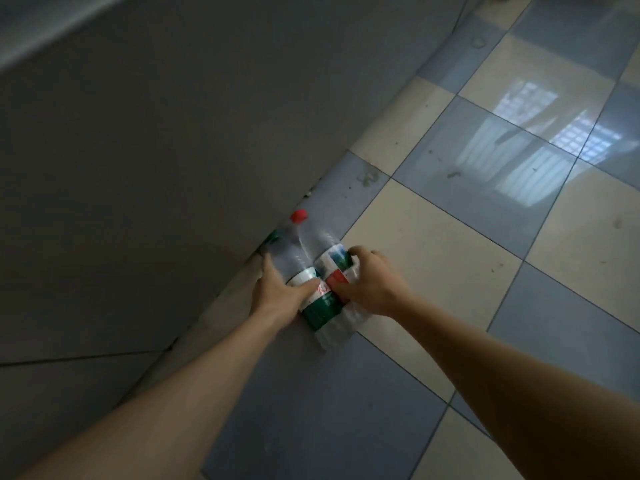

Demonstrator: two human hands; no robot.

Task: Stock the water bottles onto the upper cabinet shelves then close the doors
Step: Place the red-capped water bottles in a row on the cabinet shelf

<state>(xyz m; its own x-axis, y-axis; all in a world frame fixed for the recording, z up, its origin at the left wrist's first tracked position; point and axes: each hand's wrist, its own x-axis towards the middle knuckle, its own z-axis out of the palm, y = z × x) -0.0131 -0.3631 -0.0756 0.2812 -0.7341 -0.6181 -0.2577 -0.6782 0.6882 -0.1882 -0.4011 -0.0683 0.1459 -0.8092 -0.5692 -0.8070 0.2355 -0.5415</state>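
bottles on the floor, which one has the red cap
The bottle with the red cap is the right one, gripped by the right hand at its label. The green-capped bottle lies nearer the cabinet, under the left hand.

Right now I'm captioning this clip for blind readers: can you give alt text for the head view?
Two bare hands reach down to two clear water bottles by a grey cabinet: the left hand grips the green-capped bottle, the right hand grips the red-capped bottle. The bottles touch, tilted over a checkered floor of blue and cream tiles.
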